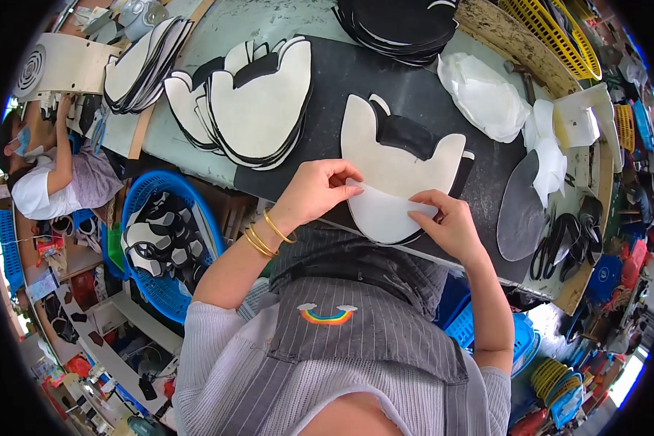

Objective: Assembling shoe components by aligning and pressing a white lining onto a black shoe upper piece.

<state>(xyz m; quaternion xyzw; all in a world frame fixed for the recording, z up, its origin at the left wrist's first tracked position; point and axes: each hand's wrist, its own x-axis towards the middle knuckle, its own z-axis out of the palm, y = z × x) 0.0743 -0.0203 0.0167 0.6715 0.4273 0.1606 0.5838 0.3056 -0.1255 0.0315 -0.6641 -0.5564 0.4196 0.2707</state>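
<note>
A cream, two-pronged shoe upper piece (403,166) with black edges lies flat in front of me, its rounded end toward me. Over that rounded end is a thin, whitish, curved sheet (386,214). My left hand (321,190) pinches the sheet's left corner between thumb and fingers. At the opposite corner, the thumb and fingers of my right hand (447,224) grip it too. Beneath the upper piece is a dark mat (320,120). Stacked similar upper pieces (265,98) are to the left on the table.
Black pieces (400,29) are stacked at the back. White sheets (483,94) in plastic and black straps (559,247) lie right. A blue basket (160,291) of shoe parts stands below the table's left edge. Another person (65,167) sits at a machine (65,65), far left.
</note>
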